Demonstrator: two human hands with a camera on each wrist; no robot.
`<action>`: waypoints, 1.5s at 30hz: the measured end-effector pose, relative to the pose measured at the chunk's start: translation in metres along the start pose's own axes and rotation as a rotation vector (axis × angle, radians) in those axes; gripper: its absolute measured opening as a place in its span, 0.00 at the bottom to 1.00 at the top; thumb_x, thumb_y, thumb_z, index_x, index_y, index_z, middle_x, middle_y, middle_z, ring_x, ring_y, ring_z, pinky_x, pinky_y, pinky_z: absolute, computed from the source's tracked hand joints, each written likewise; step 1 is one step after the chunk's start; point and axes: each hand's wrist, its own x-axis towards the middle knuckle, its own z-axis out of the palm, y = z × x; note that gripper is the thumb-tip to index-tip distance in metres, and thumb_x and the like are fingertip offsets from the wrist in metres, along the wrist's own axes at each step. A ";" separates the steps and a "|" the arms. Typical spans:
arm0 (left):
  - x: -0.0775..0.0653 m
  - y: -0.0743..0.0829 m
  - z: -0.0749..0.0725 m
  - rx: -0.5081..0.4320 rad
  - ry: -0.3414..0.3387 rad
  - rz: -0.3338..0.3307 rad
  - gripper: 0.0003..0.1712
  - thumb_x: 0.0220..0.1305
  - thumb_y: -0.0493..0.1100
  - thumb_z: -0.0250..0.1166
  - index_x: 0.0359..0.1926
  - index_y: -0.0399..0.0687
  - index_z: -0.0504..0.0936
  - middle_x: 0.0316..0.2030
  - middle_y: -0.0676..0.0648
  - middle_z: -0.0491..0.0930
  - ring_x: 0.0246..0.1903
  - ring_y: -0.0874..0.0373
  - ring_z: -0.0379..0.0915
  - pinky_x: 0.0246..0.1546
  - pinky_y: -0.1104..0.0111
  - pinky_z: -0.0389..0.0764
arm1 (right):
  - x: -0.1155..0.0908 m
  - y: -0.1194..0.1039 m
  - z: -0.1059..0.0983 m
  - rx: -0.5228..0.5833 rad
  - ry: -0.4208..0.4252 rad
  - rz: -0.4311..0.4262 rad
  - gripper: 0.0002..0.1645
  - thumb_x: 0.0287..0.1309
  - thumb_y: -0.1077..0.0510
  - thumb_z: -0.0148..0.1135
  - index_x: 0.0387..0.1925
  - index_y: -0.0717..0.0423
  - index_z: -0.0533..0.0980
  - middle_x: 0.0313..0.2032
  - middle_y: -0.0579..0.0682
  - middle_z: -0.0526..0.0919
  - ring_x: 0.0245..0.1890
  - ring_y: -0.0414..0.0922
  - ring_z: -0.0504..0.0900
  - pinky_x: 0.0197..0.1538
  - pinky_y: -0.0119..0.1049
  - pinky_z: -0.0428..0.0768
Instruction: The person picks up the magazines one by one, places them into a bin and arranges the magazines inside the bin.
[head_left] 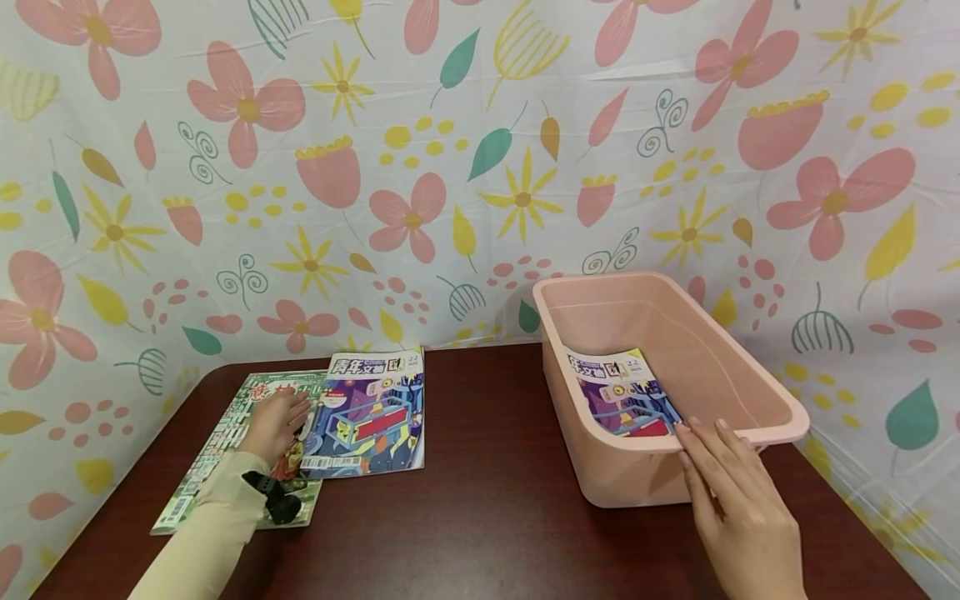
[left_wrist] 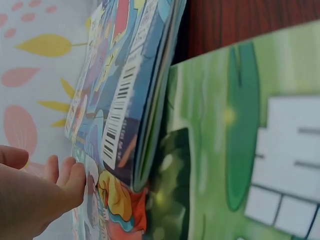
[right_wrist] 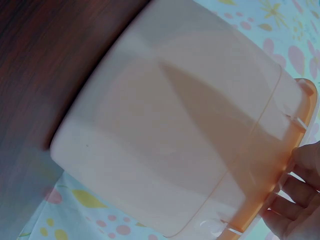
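My left hand is over a green-covered magazine, its fingers extended beside a blue-purple magazine. That second magazine partly overlaps the green one. In the left wrist view, the left hand is close to the barcode corner of the blue-purple magazine, and nothing shows in its grasp. My right hand rests its fairly straight fingers on the near rim of a pink plastic bin. Inside the bin lies another purple-covered magazine. The right wrist view shows the right hand touching the bin's rim.
A dark reddish-brown wooden table carries everything. Behind it hangs a white cloth printed with flowers and leaves. The bin stands on the right side of the table, the magazines on the left. A black strap device is on the left wrist.
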 end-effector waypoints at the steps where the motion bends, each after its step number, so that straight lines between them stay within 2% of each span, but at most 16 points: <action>1: 0.000 0.000 -0.001 0.003 -0.008 0.000 0.37 0.74 0.33 0.39 0.75 0.41 0.30 0.74 0.37 0.40 0.73 0.46 0.41 0.70 0.60 0.51 | 0.000 0.000 0.000 0.001 -0.004 0.003 0.33 0.72 0.39 0.41 0.55 0.58 0.79 0.52 0.57 0.81 0.67 0.39 0.65 0.69 0.40 0.59; 6: 0.001 -0.002 -0.003 0.030 -0.027 -0.008 0.38 0.74 0.34 0.42 0.75 0.41 0.30 0.74 0.37 0.41 0.72 0.44 0.42 0.69 0.57 0.53 | 0.000 -0.001 -0.002 -0.006 -0.024 0.017 0.33 0.72 0.38 0.41 0.56 0.58 0.79 0.53 0.57 0.80 0.67 0.38 0.64 0.70 0.40 0.58; 12: 0.003 -0.003 -0.003 0.057 -0.038 -0.023 0.39 0.74 0.36 0.44 0.75 0.40 0.30 0.74 0.36 0.41 0.72 0.44 0.44 0.69 0.56 0.55 | -0.001 -0.001 -0.001 0.006 0.002 0.008 0.32 0.72 0.39 0.42 0.55 0.57 0.79 0.53 0.56 0.81 0.66 0.39 0.65 0.69 0.40 0.59; 17: 0.003 -0.003 -0.003 0.052 -0.043 -0.026 0.40 0.74 0.35 0.45 0.75 0.40 0.30 0.74 0.35 0.41 0.72 0.44 0.45 0.68 0.57 0.56 | -0.001 0.000 -0.001 0.007 0.007 0.005 0.32 0.72 0.38 0.42 0.55 0.57 0.79 0.53 0.56 0.81 0.66 0.40 0.66 0.69 0.40 0.59; 22: 0.009 -0.004 -0.004 0.042 -0.050 -0.059 0.38 0.74 0.34 0.45 0.75 0.38 0.34 0.73 0.34 0.42 0.72 0.44 0.45 0.68 0.58 0.56 | 0.000 0.000 0.000 0.007 0.020 -0.005 0.33 0.72 0.38 0.42 0.55 0.57 0.80 0.52 0.57 0.81 0.66 0.41 0.66 0.69 0.40 0.60; 29: 0.016 -0.005 -0.004 0.083 -0.067 -0.083 0.37 0.74 0.33 0.44 0.75 0.37 0.35 0.73 0.32 0.41 0.72 0.43 0.41 0.70 0.57 0.52 | 0.002 0.001 0.004 0.042 0.112 -0.045 0.29 0.71 0.40 0.46 0.52 0.57 0.81 0.50 0.56 0.83 0.65 0.38 0.67 0.68 0.38 0.61; 34: 0.017 -0.005 -0.003 0.183 -0.053 -0.082 0.37 0.71 0.31 0.46 0.74 0.33 0.38 0.73 0.31 0.40 0.72 0.41 0.42 0.70 0.56 0.52 | 0.002 0.001 0.004 0.040 0.104 -0.035 0.30 0.71 0.40 0.45 0.52 0.57 0.81 0.50 0.56 0.83 0.65 0.37 0.67 0.68 0.38 0.61; 40: 0.020 -0.003 -0.003 0.333 -0.052 -0.099 0.37 0.69 0.32 0.49 0.72 0.28 0.43 0.71 0.27 0.44 0.71 0.38 0.43 0.68 0.52 0.54 | -0.001 0.000 0.002 0.012 0.042 -0.009 0.32 0.71 0.38 0.43 0.53 0.57 0.80 0.52 0.55 0.82 0.66 0.39 0.66 0.69 0.39 0.60; 42: 0.021 -0.002 -0.003 0.378 -0.049 -0.102 0.35 0.69 0.32 0.50 0.72 0.26 0.46 0.70 0.26 0.48 0.69 0.38 0.49 0.67 0.52 0.58 | 0.000 0.000 0.002 0.008 0.039 -0.008 0.32 0.72 0.38 0.43 0.53 0.57 0.80 0.52 0.55 0.82 0.66 0.39 0.66 0.69 0.39 0.60; 43: 0.021 -0.002 -0.003 0.407 -0.047 -0.101 0.34 0.69 0.32 0.50 0.71 0.26 0.49 0.69 0.26 0.51 0.66 0.39 0.56 0.64 0.52 0.63 | 0.000 0.000 0.003 0.013 0.054 -0.012 0.32 0.71 0.38 0.43 0.53 0.57 0.81 0.52 0.55 0.82 0.65 0.40 0.67 0.69 0.39 0.60; 45: 0.021 -0.002 -0.003 0.449 -0.045 -0.100 0.33 0.69 0.33 0.51 0.70 0.26 0.52 0.65 0.26 0.58 0.54 0.44 0.71 0.56 0.55 0.73 | 0.000 0.000 0.003 0.017 0.070 -0.017 0.31 0.71 0.39 0.44 0.53 0.56 0.81 0.52 0.54 0.82 0.65 0.40 0.68 0.69 0.38 0.60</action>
